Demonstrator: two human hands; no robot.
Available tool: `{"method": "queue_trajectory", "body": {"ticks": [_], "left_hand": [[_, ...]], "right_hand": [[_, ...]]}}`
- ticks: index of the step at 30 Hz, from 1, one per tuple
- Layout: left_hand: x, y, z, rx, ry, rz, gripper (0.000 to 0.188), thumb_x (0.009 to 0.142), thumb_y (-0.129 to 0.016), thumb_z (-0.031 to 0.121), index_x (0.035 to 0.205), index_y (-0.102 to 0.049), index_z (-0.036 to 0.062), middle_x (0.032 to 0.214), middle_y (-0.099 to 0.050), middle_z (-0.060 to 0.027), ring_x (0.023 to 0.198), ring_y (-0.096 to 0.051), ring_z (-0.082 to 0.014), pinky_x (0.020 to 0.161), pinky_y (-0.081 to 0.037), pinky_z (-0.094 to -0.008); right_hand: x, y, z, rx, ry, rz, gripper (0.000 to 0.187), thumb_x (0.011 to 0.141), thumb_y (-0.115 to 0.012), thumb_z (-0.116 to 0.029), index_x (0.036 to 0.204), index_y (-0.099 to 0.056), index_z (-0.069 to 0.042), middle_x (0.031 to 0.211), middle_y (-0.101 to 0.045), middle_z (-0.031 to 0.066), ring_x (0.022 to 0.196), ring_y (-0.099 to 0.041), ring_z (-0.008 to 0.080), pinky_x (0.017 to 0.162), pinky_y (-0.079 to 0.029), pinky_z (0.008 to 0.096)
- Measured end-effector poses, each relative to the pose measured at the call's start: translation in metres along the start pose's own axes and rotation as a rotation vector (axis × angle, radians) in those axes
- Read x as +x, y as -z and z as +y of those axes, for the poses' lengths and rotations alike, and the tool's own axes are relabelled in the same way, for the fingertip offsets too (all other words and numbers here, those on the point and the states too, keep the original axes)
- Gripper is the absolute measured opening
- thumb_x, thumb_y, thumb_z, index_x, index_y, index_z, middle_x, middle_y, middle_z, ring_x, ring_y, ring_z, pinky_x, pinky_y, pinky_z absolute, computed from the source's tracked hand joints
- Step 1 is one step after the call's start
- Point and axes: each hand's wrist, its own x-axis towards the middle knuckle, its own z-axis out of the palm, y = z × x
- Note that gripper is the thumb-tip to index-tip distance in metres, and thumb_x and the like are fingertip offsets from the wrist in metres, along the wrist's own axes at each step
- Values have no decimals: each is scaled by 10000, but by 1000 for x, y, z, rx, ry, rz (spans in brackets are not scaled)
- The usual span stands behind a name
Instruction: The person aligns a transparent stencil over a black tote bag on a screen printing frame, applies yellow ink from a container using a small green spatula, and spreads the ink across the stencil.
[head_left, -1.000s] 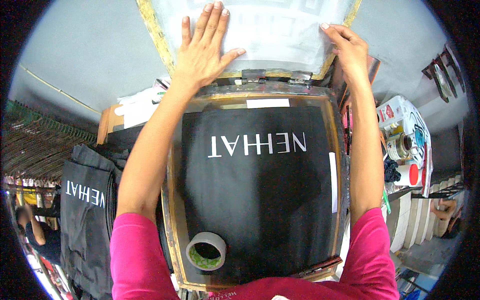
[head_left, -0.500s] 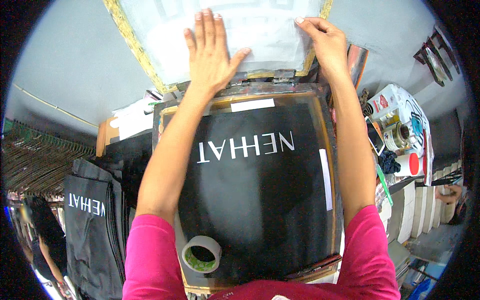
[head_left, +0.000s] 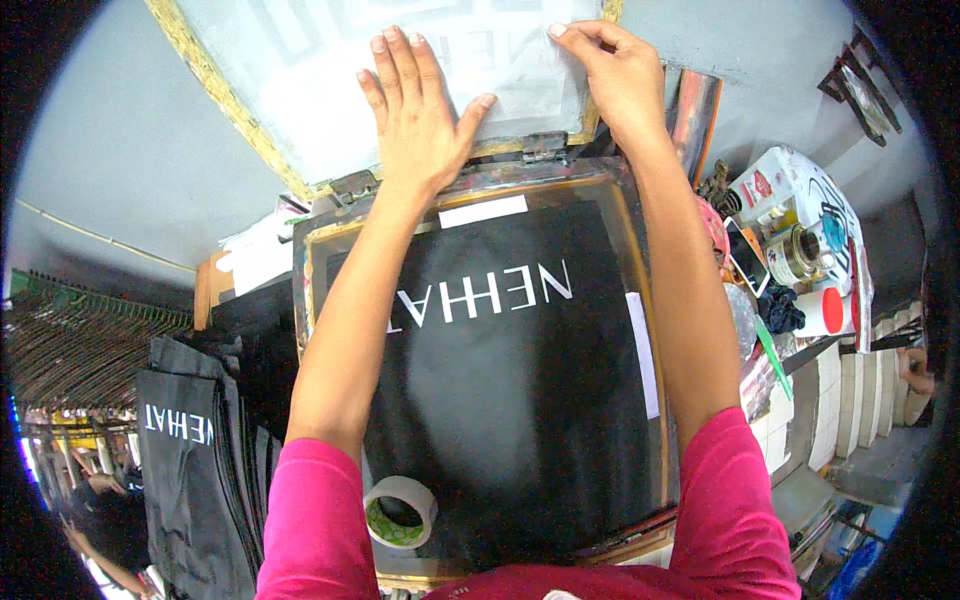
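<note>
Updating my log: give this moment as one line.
left hand: spread on yellow-framed translucent white screen | right hand: at screen's right side | round white tape roll: over white-lettered black panel

A person in pink sleeves (head_left: pixel 735 510) spreads the left hand (head_left: pixel 420 135) on a pale, yellow-edged screen (head_left: pixel 520 95), the right hand (head_left: pixel 628 85) curled at its right side; below, a tape roll (head_left: pixel 426 512) sits over a white-lettered black surface (head_left: pixel 520 420).
</note>
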Motion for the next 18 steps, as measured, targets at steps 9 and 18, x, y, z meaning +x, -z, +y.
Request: {"method": "queue_trajectory", "body": {"ticks": [9, 18], "left_hand": [[16, -28, 60, -7, -205, -92, 975, 926, -555, 630, 1555, -266, -58, 1659, -157, -250, 1559, -80, -385, 1244, -34, -550], [20, -33, 77, 48, -364, -137, 842, 962, -565, 485, 1551, -281, -46, 1637, -246, -235, 1549, -161, -367, 1246, -93, -547]], "right_hand": [[-2, 1, -1, -5, -10, 38, 275, 890, -728, -304, 1000, -787, -59, 856, -743, 75, 797, -674, 161, 747, -508, 303], [-1, 2, 22, 471, -142, 75, 234, 1006, -588, -212, 1150, -635, -34, 973, -727, 73, 867, -674, 141, 751, -498, 280]]}}
